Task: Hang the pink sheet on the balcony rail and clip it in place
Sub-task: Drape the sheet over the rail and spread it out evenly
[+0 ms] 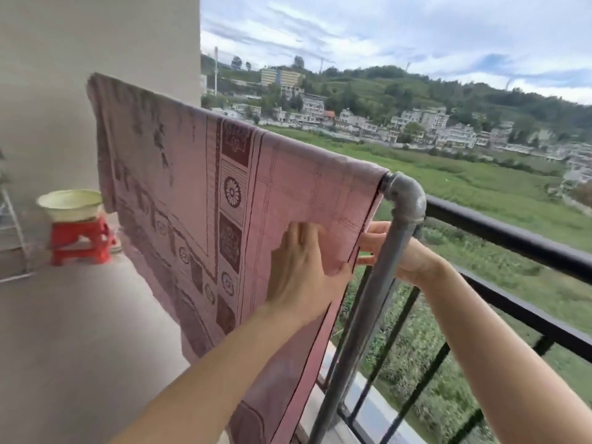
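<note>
The pink sheet [198, 174], patterned with dark red squares and flowers, hangs draped over a grey metal pipe rail [405, 195] that runs from the wall to an elbow joint. My left hand [301, 267] lies flat on the near face of the sheet by its right edge, fingers straight and thumb at the edge. My right hand [400, 251] reaches from behind the rail's grey upright post toward the sheet's far side. Its fingertips are hidden behind the sheet's edge and the post. No clip is in view.
A black balcony railing [512, 238] runs along the right, with fields and houses beyond. At the far left a pale basin [69, 203] sits on a red plastic stool [80, 241] by the wall. Concrete floor [80, 347] lies below the sheet.
</note>
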### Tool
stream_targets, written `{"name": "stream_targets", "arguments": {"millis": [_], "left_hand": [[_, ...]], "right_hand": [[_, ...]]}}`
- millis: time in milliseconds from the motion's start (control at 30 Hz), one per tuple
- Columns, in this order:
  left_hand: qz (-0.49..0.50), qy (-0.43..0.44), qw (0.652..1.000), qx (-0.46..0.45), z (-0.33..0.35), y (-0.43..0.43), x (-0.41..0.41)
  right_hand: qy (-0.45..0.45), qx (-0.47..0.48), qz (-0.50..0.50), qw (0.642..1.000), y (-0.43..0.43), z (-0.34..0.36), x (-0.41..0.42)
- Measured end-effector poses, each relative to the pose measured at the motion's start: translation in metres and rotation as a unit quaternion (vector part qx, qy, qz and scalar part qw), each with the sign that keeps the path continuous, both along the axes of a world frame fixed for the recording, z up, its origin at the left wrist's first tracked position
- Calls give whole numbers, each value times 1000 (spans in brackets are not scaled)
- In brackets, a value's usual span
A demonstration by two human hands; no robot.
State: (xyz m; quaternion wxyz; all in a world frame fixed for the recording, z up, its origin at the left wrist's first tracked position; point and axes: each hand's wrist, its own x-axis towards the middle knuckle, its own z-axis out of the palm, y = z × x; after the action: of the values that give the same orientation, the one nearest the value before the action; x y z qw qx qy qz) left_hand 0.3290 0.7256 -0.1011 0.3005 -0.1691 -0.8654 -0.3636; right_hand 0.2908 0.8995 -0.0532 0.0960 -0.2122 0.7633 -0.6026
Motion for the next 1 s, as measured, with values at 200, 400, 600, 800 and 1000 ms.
{"name": "stream_targets", "arguments": {"millis": [200,400,600,800,1000], "left_hand": [[67,-120,980,-147,5,1,6],[83,-177,950,-244,5,-11,6],[-4,-281,923,-263,-3,-26,24],[-28,-387,884,-260,-7,-42,57],[68,-427,856,-283,-23,-17,70]], "right_hand": [[-63,58,-51,995,3,-31,-5],[-147,13,-43,988,1,-60,6],[7,-21,-121,992,14,-26,0],[74,-163,-206,962,35,19,-16],[36,88,-31,995,45,5,13]]}}
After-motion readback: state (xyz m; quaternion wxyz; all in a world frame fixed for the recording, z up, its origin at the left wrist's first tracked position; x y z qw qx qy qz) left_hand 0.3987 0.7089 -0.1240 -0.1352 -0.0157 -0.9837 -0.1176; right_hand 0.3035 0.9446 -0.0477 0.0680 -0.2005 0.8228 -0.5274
